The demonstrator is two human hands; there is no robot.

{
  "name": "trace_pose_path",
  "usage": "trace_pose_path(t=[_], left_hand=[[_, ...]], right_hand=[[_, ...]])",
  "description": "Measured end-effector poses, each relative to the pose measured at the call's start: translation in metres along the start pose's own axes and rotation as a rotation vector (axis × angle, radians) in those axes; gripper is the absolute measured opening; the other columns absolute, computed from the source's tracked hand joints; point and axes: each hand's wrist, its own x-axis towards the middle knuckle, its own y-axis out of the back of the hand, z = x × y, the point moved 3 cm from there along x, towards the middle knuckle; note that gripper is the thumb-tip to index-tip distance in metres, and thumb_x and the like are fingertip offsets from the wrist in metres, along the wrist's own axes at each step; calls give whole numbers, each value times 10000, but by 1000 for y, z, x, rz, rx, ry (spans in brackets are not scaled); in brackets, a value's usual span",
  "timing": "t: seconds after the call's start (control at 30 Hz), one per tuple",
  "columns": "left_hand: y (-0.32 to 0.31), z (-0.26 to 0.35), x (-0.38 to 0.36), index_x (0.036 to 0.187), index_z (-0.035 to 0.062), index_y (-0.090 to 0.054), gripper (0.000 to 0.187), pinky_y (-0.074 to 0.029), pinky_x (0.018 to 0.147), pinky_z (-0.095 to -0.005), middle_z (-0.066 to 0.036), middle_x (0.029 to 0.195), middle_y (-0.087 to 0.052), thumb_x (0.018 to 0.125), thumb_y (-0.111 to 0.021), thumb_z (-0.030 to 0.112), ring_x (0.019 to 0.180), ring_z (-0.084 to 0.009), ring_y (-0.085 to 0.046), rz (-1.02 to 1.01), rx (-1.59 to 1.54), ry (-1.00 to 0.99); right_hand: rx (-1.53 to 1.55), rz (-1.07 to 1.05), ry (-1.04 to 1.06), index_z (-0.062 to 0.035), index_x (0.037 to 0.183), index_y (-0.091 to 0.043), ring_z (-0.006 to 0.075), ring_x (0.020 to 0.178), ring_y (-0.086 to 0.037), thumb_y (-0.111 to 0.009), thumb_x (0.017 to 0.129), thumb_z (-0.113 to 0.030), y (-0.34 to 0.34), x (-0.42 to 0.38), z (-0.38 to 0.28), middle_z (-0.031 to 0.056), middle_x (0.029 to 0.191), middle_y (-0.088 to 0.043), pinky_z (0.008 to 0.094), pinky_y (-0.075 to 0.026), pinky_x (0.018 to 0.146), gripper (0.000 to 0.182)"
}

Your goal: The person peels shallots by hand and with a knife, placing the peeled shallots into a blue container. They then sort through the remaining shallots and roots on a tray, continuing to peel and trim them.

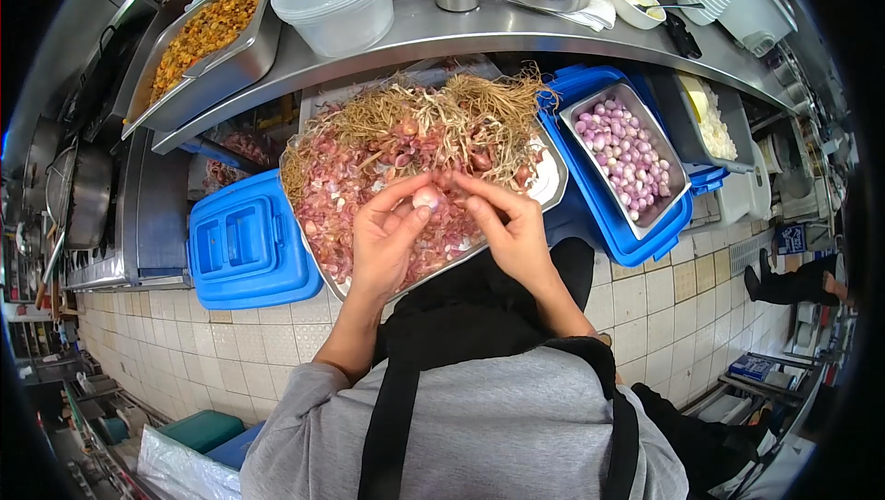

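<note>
My left hand (387,235) is closed, pinching a pale, partly peeled shallot (425,198) between thumb and fingers. Close beside it is my right hand (513,235), its thumb and index finger drawn together; what they hold, if anything, is too small to make out. Both hands are over a large metal tray (553,194) strewn with reddish shallot skins (346,214). Bunches of unpeeled shallots with dry, stringy tops (461,117) lie along its far side. To the right, a metal pan holds peeled purple shallots (622,154).
A blue lid (253,242) lies left of the tray; a blue tub (572,94) supports the shallot pan. Above runs a steel shelf (415,32) with a clear plastic container (334,2) and a pan of chopped orange food (207,39). Another person's legs (793,281) show at right.
</note>
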Motion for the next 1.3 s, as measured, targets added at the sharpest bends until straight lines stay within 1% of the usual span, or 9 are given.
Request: trace_pose_path(t=[0.1,0.5,0.6,0.63,0.77,0.87,0.97,1.2,1.3], left_hand=[[0,2,3,1163,-46,-546,324,-453,927,-315,-121,1161,-538,840,-549,-68,1101,-219,-537,-33,101,-96],[-1,5,3,1138,-51,-561,339,-444,937,-319,-106,1132,-533,803,-592,-88,1098,-208,-535,-77,201,-97],[-4,4,1,1156,-47,-548,362,-446,931,-306,-112,1145,-535,801,-595,-89,1101,-206,-533,-87,121,-62],[-6,5,0,1165,-44,-541,371,-446,928,-302,-116,1153,-535,800,-596,-90,1102,-205,-533,-88,79,-36],[-8,7,2,1170,-40,-519,374,-446,928,-294,-131,1151,-555,806,-597,-78,1083,-199,-547,-69,-55,-37],[-1,0,3,1153,-37,-516,348,-449,929,-295,-133,1125,-574,814,-590,-71,1068,-198,-558,-41,-120,15],[3,-5,4,1124,-32,-525,311,-453,930,-301,-128,1100,-586,820,-582,-72,1056,-199,-565,10,-174,32],[1,-15,3,1080,-13,-542,283,-455,933,-320,-125,1127,-574,811,-582,-92,1050,-196,-567,36,-218,-20],[5,-18,3,1088,-15,-541,289,-454,937,-323,-129,1132,-571,813,-580,-94,1054,-200,-566,30,-233,-17]], right_hand=[[-170,-117,83,-14,1141,-600,189,928,-638,-606,804,-8,-3,-3,-26,131,1074,-646,286,-486,799,337],[-152,-90,173,-28,1117,-626,92,566,-497,-576,866,-58,-3,-2,-13,59,750,-601,220,-407,515,258],[480,-140,-358,-39,1141,-611,55,511,-434,-530,909,-93,-1,-4,8,13,684,-550,195,-335,449,252],[544,-111,-361,-46,1171,-591,11,494,-384,-506,935,-128,-1,-3,14,-15,703,-543,161,-278,420,265],[315,6,-330,-32,1177,-585,17,526,-442,-519,928,-122,5,-1,23,-9,726,-567,173,-338,440,272],[150,89,-60,-22,1185,-577,39,629,-527,-538,912,-98,-2,1,13,11,803,-613,193,-433,547,286],[49,-33,-219,-17,1186,-574,67,767,-577,-570,881,-74,-1,-7,-16,68,907,-651,224,-472,685,310],[-76,21,113,-16,1141,-601,152,791,-617,-585,849,-44,-11,-5,-26,126,908,-661,272,-475,735,294],[-36,-35,25,-19,1118,-617,162,791,-619,-576,852,-36,-9,-5,-26,129,904,-660,269,-475,727,269]])
